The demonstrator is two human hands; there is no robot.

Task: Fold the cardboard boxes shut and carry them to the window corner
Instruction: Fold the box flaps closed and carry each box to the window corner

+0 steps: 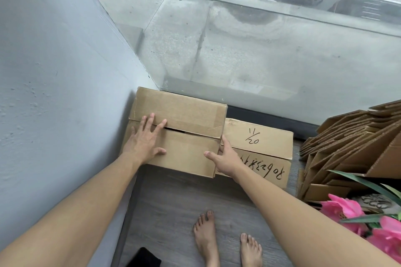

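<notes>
A closed cardboard box sits in the corner where the grey wall meets the window, its two top flaps folded shut with a thin gap between them. My left hand lies flat on its top with fingers spread across the flap seam. My right hand grips the box's right edge, thumb on top and fingers down the side. A second, lower cardboard box with handwritten numbers sits right beside it on the floor.
The grey wall is at the left and the floor-to-ceiling window ahead. A stack of flattened cardboard leans at the right, pink artificial flowers below it. My bare feet stand on the wood floor.
</notes>
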